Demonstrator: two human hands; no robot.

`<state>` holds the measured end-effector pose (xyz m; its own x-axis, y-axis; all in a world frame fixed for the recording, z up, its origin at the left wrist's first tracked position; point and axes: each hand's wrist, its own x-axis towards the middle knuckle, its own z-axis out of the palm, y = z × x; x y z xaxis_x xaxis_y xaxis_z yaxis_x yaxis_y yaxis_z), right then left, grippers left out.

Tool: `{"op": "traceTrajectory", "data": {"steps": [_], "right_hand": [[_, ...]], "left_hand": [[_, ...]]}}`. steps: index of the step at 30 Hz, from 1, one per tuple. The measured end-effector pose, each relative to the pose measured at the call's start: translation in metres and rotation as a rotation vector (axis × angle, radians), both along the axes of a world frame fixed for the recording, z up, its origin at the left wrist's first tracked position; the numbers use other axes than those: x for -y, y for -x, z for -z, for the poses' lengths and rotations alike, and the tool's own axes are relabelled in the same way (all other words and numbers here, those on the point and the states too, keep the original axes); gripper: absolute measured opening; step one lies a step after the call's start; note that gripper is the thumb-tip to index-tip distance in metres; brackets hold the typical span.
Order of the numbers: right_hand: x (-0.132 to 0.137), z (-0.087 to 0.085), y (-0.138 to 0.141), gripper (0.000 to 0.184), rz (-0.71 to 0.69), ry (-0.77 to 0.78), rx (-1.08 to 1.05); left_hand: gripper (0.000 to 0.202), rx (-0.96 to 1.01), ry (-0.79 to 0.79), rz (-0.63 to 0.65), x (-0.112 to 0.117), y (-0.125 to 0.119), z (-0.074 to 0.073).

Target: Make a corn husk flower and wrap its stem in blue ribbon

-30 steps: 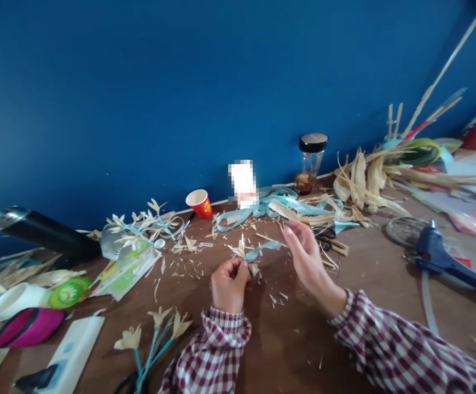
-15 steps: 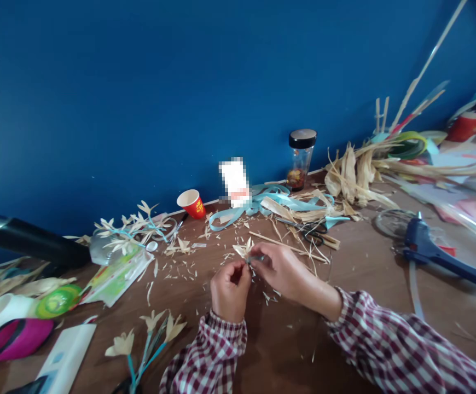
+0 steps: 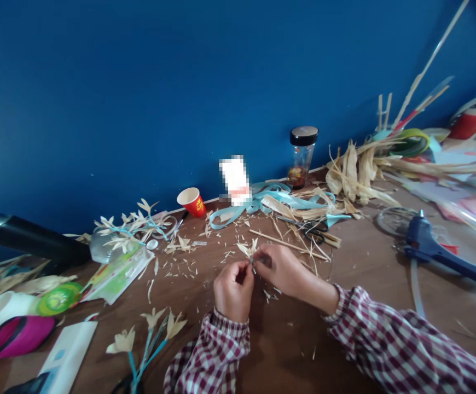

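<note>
A small pale corn-husk flower (image 3: 247, 249) points up and away between my hands at the middle of the table. My left hand (image 3: 233, 287) is closed, thumb and forefinger pinching the flower's base from the left. From the right, my right hand (image 3: 281, 271) also pinches at that base, its fingertips meeting the left ones. What lies between the fingertips is mostly hidden. Three finished husk flowers (image 3: 150, 334) with blue-wrapped stems stand at the near left. Husk scraps (image 3: 183, 265) are scattered on the brown table (image 3: 283, 350).
A red paper cup (image 3: 192, 202), blue ribbon (image 3: 230, 218) and a lidded glass jar (image 3: 301, 158) stand along the blue wall. Scissors (image 3: 314, 234) lie by dry husks (image 3: 350, 175). Rightward is a blue glue gun (image 3: 430, 241); leftward, a flower spray (image 3: 127, 227) and a black cylinder (image 3: 33, 241).
Both hands have shifted slightly closer together around the flower's base, the left one a little to the right. Both keep their pinch, and the flower's petals have turned slightly.
</note>
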<state>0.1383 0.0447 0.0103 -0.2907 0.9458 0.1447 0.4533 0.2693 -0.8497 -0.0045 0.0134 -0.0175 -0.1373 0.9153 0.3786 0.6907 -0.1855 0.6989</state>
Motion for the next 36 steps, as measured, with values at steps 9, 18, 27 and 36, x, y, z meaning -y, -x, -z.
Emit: {"op": "traceTrajectory", "data": {"steps": [9, 18, 27, 36], "right_hand": [[0.000, 0.001, 0.000, 0.011, -0.024, 0.011, -0.024], [-0.003, 0.007, -0.003, 0.010, -0.040, 0.068, -0.048], [-0.009, 0.000, -0.005, 0.013, -0.114, 0.121, -0.142], [-0.008, 0.000, -0.004, 0.011, -0.141, 0.115, -0.137]], "left_hand": [[0.009, -0.113, -0.088, 0.021, 0.001, -0.001, -0.005], [0.015, 0.008, -0.050, 0.108, 0.002, -0.002, -0.008], [0.030, 0.715, 0.415, 0.154, -0.010, 0.007, -0.011], [0.034, 0.950, 0.542, 0.117, -0.014, 0.011, -0.001]]}}
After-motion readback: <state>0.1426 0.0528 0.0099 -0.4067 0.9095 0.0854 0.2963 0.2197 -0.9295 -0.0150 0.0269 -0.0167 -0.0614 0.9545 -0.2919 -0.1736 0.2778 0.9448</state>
